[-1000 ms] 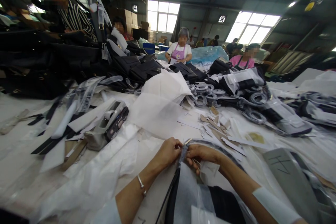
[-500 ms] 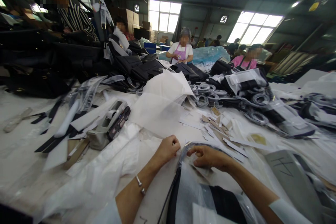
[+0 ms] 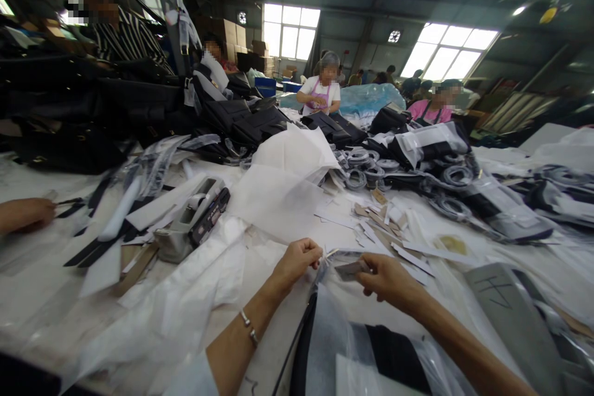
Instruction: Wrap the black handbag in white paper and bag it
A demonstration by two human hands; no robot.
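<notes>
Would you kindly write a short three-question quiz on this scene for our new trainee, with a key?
1. Multiple choice: where does the worker wear the silver bracelet?
a) on the left wrist
b) on the right wrist
c) on both wrists

2. True or false: another person's hand shows at the left edge of the picture.

3. Short answer: what does the worker's right hand hold?

Key:
1. a
2. True
3. A small flat greyish piece; what it is cannot be told.
</notes>
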